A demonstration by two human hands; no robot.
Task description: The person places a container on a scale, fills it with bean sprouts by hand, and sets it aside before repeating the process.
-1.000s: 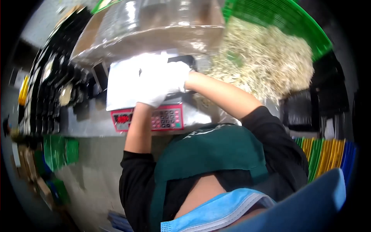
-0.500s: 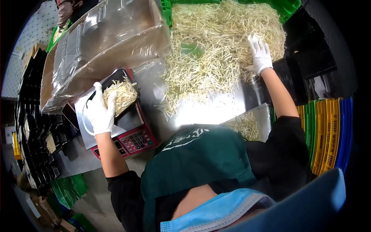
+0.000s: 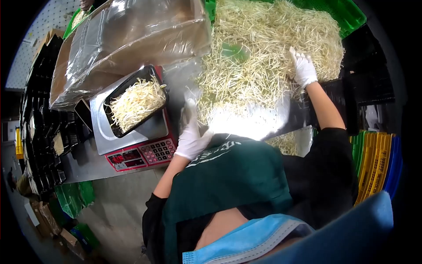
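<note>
A black tray [image 3: 163, 102] heaped with bean sprouts [image 3: 137, 102] rests at a slant on the metal plate of a red digital scale [image 3: 158, 151]. Just right of the scale, my left hand [image 3: 192, 137], in a white glove, is open above the table with its fingers stretched and nothing held. At the right side of a large spread pile of bean sprouts [image 3: 250, 66], my gloved right hand [image 3: 304, 70] has its fingers curled into the sprouts. How much it grips is hidden.
A large clear plastic bag [image 3: 132, 48] stands behind the scale. Stacked black trays [image 3: 41, 132] line the left. Behind the pile is a green crate [image 3: 345, 17]. Coloured crates [image 3: 373, 163] stand at the right, and another person's hand [image 3: 86, 4] shows at top left.
My left hand has left the filled tray and moved right, off the scale. The fingers of my right hand have gone from spread flat to curled in the pile. The view has shifted slightly.
</note>
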